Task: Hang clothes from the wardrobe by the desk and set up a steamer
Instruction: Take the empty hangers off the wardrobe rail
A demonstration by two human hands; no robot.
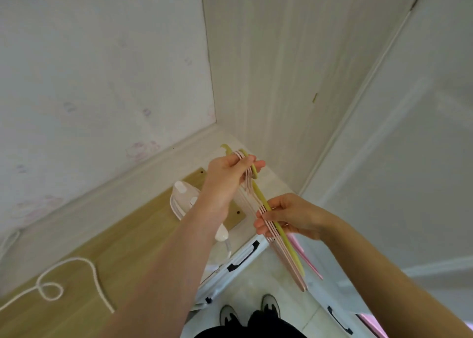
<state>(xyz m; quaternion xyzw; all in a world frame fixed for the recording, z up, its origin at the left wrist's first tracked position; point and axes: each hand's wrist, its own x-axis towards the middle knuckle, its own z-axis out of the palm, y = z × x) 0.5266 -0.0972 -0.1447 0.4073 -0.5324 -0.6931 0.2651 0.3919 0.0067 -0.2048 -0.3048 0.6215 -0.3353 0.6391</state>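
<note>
I hold a bundle of several pink hangers (pixel 286 258) with one yellow-green hanger (pixel 263 199) in front of me, above the desk corner. My left hand (pixel 227 179) grips the hooks at the top of the bundle. My right hand (pixel 289 217) pinches the hangers lower down, fingers curled round the pink ones. A white steamer (pixel 183 199) lies on the wooden desk (pixel 107 255) just behind my left wrist, partly hidden by my arm. Its white cord (pixel 76 273) loops across the desk at the left.
Pale wardrobe panels (pixel 281 69) rise at the right, a patterned wall (pixel 102 69) at the left. White drawer fronts with black handles (pixel 243 258) sit below the desk edge. My shoes (pixel 270 305) stand on the tiled floor.
</note>
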